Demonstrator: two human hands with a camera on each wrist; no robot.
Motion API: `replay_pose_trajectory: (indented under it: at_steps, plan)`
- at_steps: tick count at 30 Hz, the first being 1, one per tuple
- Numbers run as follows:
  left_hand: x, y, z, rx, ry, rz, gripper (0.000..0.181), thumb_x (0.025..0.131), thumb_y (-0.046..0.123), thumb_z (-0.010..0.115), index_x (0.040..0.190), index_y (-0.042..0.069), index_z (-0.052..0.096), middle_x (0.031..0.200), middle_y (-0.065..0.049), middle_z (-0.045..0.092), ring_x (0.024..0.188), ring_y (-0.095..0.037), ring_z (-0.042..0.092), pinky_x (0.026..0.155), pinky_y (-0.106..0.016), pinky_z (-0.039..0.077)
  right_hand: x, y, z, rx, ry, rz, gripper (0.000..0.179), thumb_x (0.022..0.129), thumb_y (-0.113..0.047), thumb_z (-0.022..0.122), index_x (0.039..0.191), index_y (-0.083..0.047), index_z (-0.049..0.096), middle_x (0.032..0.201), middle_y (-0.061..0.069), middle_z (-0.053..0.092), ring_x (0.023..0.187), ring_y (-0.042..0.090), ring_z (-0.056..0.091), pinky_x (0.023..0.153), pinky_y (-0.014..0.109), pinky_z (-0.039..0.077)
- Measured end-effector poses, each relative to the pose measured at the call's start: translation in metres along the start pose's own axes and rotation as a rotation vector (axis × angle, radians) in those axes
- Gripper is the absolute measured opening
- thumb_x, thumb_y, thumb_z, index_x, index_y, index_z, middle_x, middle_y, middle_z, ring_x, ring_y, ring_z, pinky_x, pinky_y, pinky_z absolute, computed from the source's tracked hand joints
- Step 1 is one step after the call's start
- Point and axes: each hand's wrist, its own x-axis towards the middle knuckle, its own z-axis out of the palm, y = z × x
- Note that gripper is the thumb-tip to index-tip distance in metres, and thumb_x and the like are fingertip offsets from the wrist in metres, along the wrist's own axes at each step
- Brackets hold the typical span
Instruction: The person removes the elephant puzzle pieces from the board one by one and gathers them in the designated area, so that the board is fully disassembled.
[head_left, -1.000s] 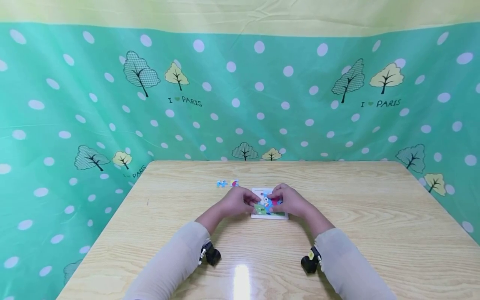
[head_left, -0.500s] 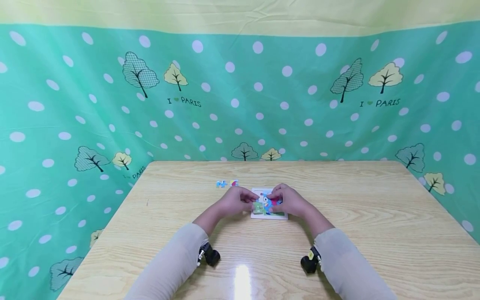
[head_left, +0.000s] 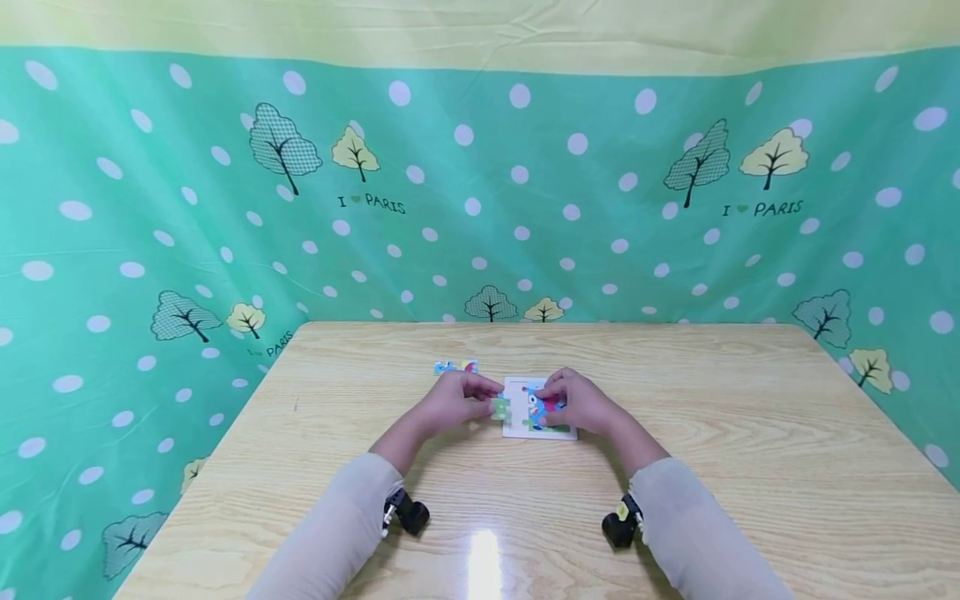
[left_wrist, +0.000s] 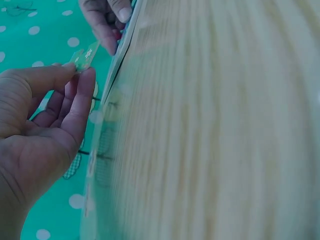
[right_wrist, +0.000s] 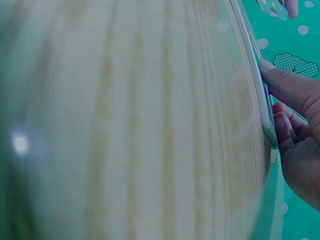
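Note:
My left hand pinches a green puzzle piece between thumb and fingers, just over the left edge of a white puzzle board. In the left wrist view, this piece stands tilted at the fingertips. Thumb and fingertips of my right hand rest on the assembled pieces, which picture a blue and red cartoon figure above green ground. The right wrist view has the thumb on the board and the other fingers bent by its edge. The board's left strip is bare white.
Two loose puzzle pieces lie behind the left hand: a blue one and a red and yellow one. Below is a wooden table, with a green dotted curtain along its far edge.
The left hand has moved left, carrying the green puzzle piece from the board's lower left to its edge and exposing the white strip. The right hand has stayed put on the puzzle.

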Motion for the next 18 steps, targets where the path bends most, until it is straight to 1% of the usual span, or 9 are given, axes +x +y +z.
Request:
replay_pose_trajectory:
  at_steps: [3, 6, 11, 18]
  plan:
    - [-0.002, -0.001, -0.003, -0.014, 0.026, 0.010, 0.030, 0.091, 0.000, 0.075, 0.120, 0.004, 0.076, 0.101, -0.003, 0.071, 0.095, -0.017, 0.063, 0.084, -0.028, 0.055, -0.001, 0.000, 0.000, 0.004, 0.004, 0.000, 0.042, 0.088, -0.009, 0.084, 0.128, -0.003, 0.073, 0.127, 0.008, 0.055, 0.120, 0.029, 0.052, 0.109, 0.048, 0.044]
    - [-0.004, -0.001, -0.007, -0.033, 0.047, 0.026, 0.030, 0.090, -0.001, 0.075, 0.120, 0.000, 0.075, 0.100, -0.005, 0.072, 0.095, -0.018, 0.063, 0.085, -0.029, 0.055, -0.001, 0.000, 0.000, 0.008, 0.008, -0.004, 0.042, 0.087, -0.009, 0.084, 0.127, -0.003, 0.073, 0.126, 0.008, 0.055, 0.119, 0.028, 0.052, 0.109, 0.048, 0.044]
    - [-0.006, -0.003, -0.013, -0.042, 0.082, 0.011, 0.031, 0.090, 0.000, 0.075, 0.120, 0.000, 0.075, 0.101, -0.005, 0.071, 0.096, -0.017, 0.062, 0.083, -0.028, 0.054, -0.001, 0.000, 0.000, 0.004, 0.011, -0.013, 0.042, 0.087, -0.009, 0.085, 0.127, -0.001, 0.073, 0.125, 0.007, 0.055, 0.118, 0.028, 0.053, 0.109, 0.048, 0.044]
    - [-0.010, -0.004, -0.020, -0.060, 0.120, 0.007, 0.031, 0.089, 0.000, 0.075, 0.120, -0.001, 0.074, 0.107, -0.007, 0.071, 0.100, -0.019, 0.063, 0.086, -0.027, 0.054, -0.002, 0.001, 0.000, -0.002, 0.011, -0.013, 0.043, 0.087, -0.010, 0.085, 0.127, -0.002, 0.072, 0.126, 0.007, 0.055, 0.120, 0.028, 0.053, 0.110, 0.049, 0.043]
